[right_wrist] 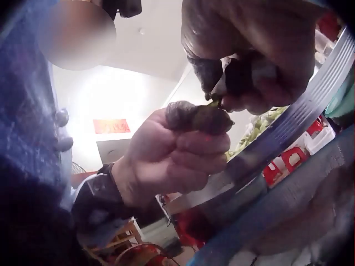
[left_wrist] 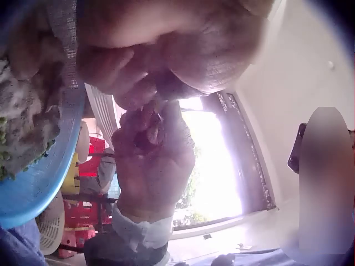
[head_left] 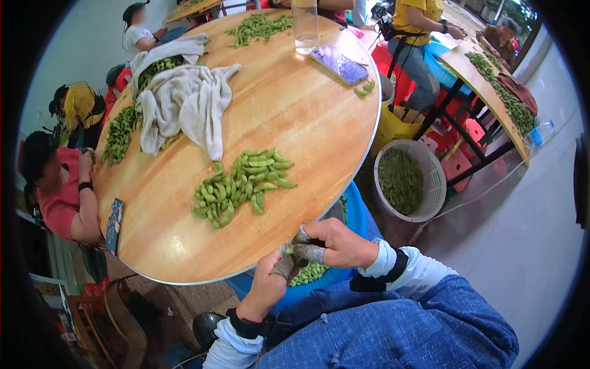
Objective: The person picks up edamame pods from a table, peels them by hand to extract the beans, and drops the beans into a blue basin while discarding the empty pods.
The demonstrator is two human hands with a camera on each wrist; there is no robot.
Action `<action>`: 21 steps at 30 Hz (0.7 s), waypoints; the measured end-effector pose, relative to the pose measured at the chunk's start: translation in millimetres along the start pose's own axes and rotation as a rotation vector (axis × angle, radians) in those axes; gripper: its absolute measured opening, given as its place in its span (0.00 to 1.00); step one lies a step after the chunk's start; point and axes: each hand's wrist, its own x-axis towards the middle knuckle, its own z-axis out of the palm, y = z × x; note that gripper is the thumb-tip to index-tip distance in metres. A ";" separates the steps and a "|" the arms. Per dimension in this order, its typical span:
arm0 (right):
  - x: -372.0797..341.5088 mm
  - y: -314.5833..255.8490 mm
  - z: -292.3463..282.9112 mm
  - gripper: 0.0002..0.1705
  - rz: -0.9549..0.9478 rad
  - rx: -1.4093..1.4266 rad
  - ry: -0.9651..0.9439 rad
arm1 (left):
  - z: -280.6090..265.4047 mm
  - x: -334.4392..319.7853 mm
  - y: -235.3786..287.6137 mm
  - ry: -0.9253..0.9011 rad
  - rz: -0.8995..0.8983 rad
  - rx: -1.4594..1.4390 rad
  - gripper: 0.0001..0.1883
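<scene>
The left hand (head_left: 265, 286) pinches a green edamame pod (head_left: 289, 250) between its fingertips, thumb uppermost. The right hand (head_left: 340, 243) meets it from the right, its thumb and forefinger drawn close together on the same pod, so the pod sits in the narrow space between the two hands. Greyish coverings (head_left: 309, 253) sleeve the thumbs and forefingers of both hands.

Just below the hands is a blue basin (head_left: 361, 215), with shelled green beans (head_left: 309, 275) inside it. Ahead of the hands, near the edge of the round wooden table (head_left: 319, 123), lies a loose pile of edamame pods (head_left: 246, 181). Farther ahead and to the left of the left hand, a crumpled pale towel (head_left: 184, 104) partly covers more pods (head_left: 120, 132). Well ahead of the right hand, a purple smartphone (head_left: 340, 64) lies near a clear tumbler (head_left: 305, 27). To the right of the right hand, on the floor, stands a white perforated basket (head_left: 436, 187) of green pods or husks; I cannot tell which.
</scene>
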 end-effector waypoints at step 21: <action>0.0 -10.1 11.1 0.05 0.042 0.108 0.073 | -7.4 -4.1 10.8 0.100 0.160 0.081 0.13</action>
